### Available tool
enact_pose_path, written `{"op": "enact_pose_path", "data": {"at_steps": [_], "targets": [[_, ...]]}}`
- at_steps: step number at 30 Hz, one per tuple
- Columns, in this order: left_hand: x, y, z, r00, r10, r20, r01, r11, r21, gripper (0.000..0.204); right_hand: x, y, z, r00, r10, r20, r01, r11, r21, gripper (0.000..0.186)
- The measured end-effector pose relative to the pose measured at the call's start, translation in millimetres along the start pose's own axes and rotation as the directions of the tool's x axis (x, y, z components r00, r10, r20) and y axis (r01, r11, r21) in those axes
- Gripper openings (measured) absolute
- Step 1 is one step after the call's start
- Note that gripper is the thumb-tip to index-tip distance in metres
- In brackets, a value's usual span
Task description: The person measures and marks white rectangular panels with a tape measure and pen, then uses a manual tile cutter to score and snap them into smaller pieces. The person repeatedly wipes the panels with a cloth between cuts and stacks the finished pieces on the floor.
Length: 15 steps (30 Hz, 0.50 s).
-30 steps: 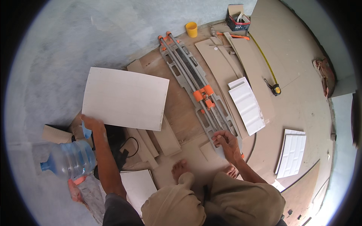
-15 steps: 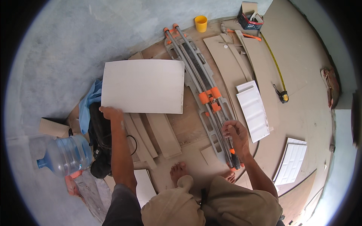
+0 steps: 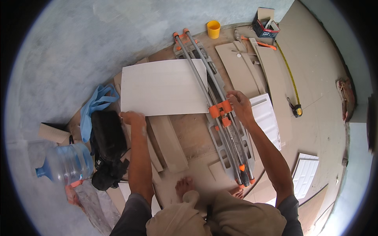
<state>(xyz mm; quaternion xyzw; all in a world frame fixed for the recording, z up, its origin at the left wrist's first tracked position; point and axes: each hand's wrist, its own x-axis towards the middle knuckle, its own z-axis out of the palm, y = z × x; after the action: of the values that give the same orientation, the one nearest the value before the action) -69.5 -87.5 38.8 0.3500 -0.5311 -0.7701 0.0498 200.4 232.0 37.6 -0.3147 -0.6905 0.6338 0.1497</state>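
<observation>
My left hand (image 3: 133, 118) grips the lower left corner of a large white rectangular tile (image 3: 163, 87). The tile's right end lies under the rails of a tile cutter (image 3: 220, 92) with orange fittings, which stands at a slant on the floor. Beside the cutter's orange carriage (image 3: 220, 109), my right hand (image 3: 241, 105) hovers at the right rail, its fingers loosely bent and apart. Nothing shows in that hand. Whether its fingertips touch the rail is hard to see.
Cut tile strips (image 3: 167, 139) lie below the white tile. A black bag (image 3: 108, 135) and a water jug (image 3: 69, 163) are at left. At right are white tiles (image 3: 265, 118), an extended tape measure (image 3: 297, 111) and a hammer (image 3: 262, 43). A yellow cup (image 3: 213, 29) stands by the wall.
The white tile has shifted right, and its right end has slid under the cutter's rails. My left hand moved with it. My right hand rose from the cutter's near end to beside the carriage.
</observation>
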Motion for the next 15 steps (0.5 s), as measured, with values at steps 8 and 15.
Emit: {"op": "enact_pose_path", "data": {"at_steps": [8, 15], "targets": [[-38.6, -34.4, 19.3, 0.997, -0.046, 0.055, 0.054, 0.987, -0.15, 0.072, 67.3, 14.1, 22.4, 0.978, 0.198, 0.063, -0.203, 0.975, 0.091, 0.032], [-50.8, -69.0, -9.8, 0.96, -0.036, 0.279, 0.033, 0.999, 0.016, 0.065, 99.2, 32.8, 37.1, 0.923, -0.012, -0.384, -0.038, 0.992, -0.121, 0.028]]}}
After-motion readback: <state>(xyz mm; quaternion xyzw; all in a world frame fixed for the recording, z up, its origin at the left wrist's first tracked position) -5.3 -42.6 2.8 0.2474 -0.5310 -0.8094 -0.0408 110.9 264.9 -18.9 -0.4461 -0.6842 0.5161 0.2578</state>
